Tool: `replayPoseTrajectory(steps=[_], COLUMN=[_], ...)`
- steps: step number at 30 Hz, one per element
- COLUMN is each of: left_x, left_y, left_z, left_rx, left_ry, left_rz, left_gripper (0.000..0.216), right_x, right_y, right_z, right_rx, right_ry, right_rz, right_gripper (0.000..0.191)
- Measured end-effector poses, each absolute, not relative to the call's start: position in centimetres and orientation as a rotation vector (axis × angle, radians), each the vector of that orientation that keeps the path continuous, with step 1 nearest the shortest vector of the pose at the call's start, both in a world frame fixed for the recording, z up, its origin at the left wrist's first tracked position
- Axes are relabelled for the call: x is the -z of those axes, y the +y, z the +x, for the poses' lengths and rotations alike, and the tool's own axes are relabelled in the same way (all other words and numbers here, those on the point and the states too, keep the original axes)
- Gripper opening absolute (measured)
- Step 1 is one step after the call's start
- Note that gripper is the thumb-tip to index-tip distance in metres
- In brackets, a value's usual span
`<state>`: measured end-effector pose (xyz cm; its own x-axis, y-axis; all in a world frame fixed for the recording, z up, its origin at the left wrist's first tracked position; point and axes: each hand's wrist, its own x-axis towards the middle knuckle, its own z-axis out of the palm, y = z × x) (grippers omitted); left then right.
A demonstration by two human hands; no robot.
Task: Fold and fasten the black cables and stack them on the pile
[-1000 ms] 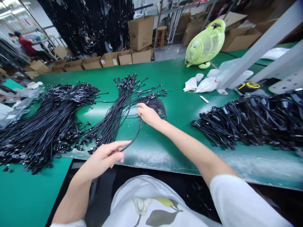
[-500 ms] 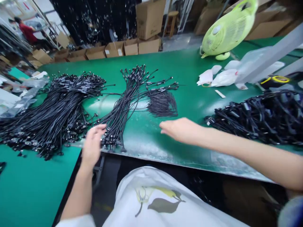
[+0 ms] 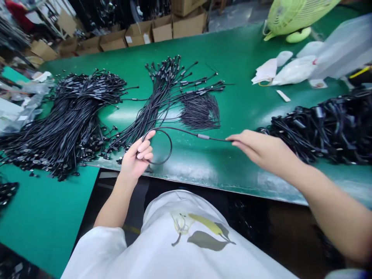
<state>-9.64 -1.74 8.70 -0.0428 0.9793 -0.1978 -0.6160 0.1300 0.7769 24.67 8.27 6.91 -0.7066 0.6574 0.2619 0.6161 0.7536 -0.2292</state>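
My left hand (image 3: 137, 154) is closed around one thin black cable (image 3: 177, 131), which curls in a loop just right of the fingers. The cable runs right across the green table (image 3: 241, 112) to my right hand (image 3: 258, 149), which pinches its far end. A small grey sleeve sits on the cable near that hand. Right behind the left hand lies a fanned bundle of black cables (image 3: 162, 100). A tuft of thin wire ends (image 3: 200, 112) lies beyond the held cable.
A large heap of black cables (image 3: 64, 120) covers the left side, and a pile of thicker black cords (image 3: 325, 128) lies at the right. White bags (image 3: 290, 69) and a green fan (image 3: 293, 15) stand at the back right. Cardboard boxes (image 3: 139, 33) line the floor behind.
Both hands let go of a cable half a second ago and hovered empty. Now each grips an end of one cable, stretched between them. The view has tilted down.
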Motion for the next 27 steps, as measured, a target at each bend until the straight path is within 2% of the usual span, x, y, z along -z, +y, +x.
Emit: replayPoseTrajectory(steps=[3, 8, 11, 14, 15, 17, 21, 24, 27], left_x=[-7.9, -5.6, -5.4, -5.9, -6.0, -6.0, -4.9, -4.0, -4.3], left_y=[-1.0, -1.5, -2.4, -2.2, -1.9, -1.1, -0.1, -0.2, -0.1], left_z=[-8.2, -3.2, -2.0, -2.1, -2.1, -1.9, -0.1, 1.4, 1.6], left_rx=[-1.425, -1.113, -0.999, -1.152, -1.217, -1.321, -1.378, -1.395, -1.391], left_ry=[1.028, 1.040, 0.910, 0.766, 0.741, 0.723, 0.775, 0.877, 0.904], left_rz=[0.718, 1.205, 1.246, 0.969, 0.868, 0.696, 0.512, 0.521, 0.489], left_gripper=[0.027, 0.035, 0.030, 0.026, 0.025, 0.023, 0.025, 0.033, 0.040], right_x=[-7.2, -9.3, -10.0, -8.7, -7.8, -5.9, -3.5, -3.5, -3.9], right_y=[4.5, 2.0, 4.0, 5.7, 5.8, 5.5, 4.0, 3.8, 4.0], right_z=[22.3, 17.8, 17.1, 17.0, 16.8, 15.9, 13.2, 12.1, 12.1], right_rx=[-0.047, -0.551, -0.738, -0.822, -0.885, -1.141, -1.637, -1.636, -1.722], right_ry=[-2.750, -2.889, -2.567, -2.151, -2.017, -1.792, -1.246, -0.876, -0.769], right_rz=[-0.768, -0.369, -0.548, -0.761, -0.791, -0.818, -0.905, -0.862, -0.793], right_gripper=[0.031, 0.034, 0.034, 0.020, 0.025, 0.044, 0.033, 0.034, 0.034])
